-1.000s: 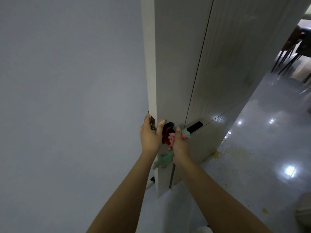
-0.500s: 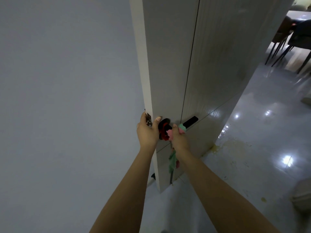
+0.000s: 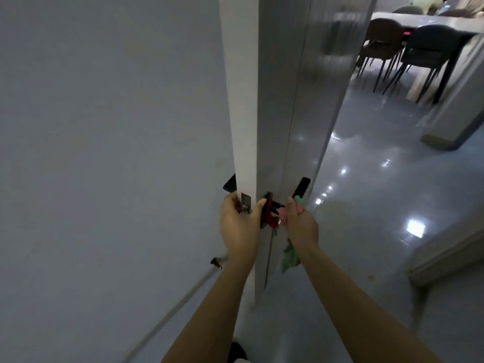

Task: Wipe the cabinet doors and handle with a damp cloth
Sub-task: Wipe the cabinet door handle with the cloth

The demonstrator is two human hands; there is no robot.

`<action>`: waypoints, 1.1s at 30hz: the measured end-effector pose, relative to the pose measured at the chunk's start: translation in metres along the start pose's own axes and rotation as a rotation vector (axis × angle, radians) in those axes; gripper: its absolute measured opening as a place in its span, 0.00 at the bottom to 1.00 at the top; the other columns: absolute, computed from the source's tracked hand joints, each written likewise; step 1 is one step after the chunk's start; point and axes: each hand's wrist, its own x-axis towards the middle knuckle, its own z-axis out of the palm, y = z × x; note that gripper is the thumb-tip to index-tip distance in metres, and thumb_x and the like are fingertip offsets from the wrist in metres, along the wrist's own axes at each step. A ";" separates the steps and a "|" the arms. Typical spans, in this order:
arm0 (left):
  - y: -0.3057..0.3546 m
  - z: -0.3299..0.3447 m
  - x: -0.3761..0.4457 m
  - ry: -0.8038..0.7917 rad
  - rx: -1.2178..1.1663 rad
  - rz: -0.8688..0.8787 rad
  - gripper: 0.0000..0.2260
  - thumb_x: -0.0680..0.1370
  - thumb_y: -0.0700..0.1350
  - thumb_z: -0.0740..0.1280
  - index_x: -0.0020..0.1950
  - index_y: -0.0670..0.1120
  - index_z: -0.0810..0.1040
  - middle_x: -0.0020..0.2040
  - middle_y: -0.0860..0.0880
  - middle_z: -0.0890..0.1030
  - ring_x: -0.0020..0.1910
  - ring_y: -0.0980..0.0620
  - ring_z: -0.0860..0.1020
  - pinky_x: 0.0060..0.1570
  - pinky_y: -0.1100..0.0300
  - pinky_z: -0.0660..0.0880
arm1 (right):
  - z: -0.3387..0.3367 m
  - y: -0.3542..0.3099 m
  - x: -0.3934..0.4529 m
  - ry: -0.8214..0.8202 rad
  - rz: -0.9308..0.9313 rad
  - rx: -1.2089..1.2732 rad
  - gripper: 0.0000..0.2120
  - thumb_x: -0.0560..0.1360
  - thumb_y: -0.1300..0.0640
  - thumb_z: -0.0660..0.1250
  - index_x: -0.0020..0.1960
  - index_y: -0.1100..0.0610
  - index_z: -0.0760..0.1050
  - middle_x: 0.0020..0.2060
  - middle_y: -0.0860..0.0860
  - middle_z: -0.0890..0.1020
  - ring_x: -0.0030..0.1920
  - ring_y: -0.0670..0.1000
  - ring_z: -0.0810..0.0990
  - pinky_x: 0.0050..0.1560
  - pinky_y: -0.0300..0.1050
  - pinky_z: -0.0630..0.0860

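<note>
A tall white door stands edge-on in front of me. My left hand grips its edge at the metal latch plate. A black lever handle sticks out on the right face, and another black lever shows on the left face. My right hand is closed on a pink and green cloth, pressed against the handle's base. A red tag with keys hangs there, between my hands. The cloth's green end dangles below my wrist.
A plain white wall lies to the left with a door stop near the floor. A glossy tiled floor spreads right. Dark chairs and a table stand at the far right top. A low wall edge is at right.
The door has swung more edge-on toward me, so the left-side lever now shows. My right hand has stayed at the handle base with the cloth; more of the room appears.
</note>
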 end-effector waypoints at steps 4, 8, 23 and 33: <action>0.021 0.034 -0.059 -0.090 0.015 0.048 0.17 0.70 0.56 0.74 0.52 0.50 0.73 0.47 0.55 0.78 0.46 0.59 0.76 0.43 0.67 0.72 | -0.069 0.031 0.000 0.174 -0.006 -0.256 0.30 0.80 0.39 0.49 0.46 0.61 0.80 0.39 0.59 0.81 0.42 0.59 0.79 0.38 0.44 0.69; 0.037 0.070 -0.107 -0.207 0.013 0.111 0.14 0.72 0.54 0.73 0.52 0.53 0.73 0.47 0.57 0.76 0.46 0.62 0.74 0.41 0.73 0.69 | -0.133 0.060 -0.015 0.270 -0.037 -0.167 0.34 0.75 0.33 0.46 0.39 0.59 0.78 0.33 0.56 0.80 0.35 0.57 0.79 0.35 0.46 0.73; 0.074 0.222 -0.131 -0.742 0.390 0.762 0.24 0.78 0.54 0.46 0.52 0.49 0.80 0.48 0.54 0.81 0.53 0.52 0.77 0.69 0.47 0.50 | -0.254 0.087 -0.033 0.638 0.067 0.141 0.26 0.81 0.45 0.48 0.31 0.56 0.70 0.27 0.51 0.73 0.31 0.49 0.72 0.35 0.43 0.68; 0.120 0.335 -0.117 -1.193 0.269 0.972 0.25 0.76 0.52 0.44 0.57 0.46 0.77 0.50 0.49 0.81 0.50 0.51 0.75 0.53 0.59 0.56 | -0.292 0.102 0.064 0.803 0.241 0.282 0.24 0.82 0.44 0.46 0.39 0.55 0.72 0.39 0.55 0.77 0.43 0.52 0.75 0.36 0.39 0.65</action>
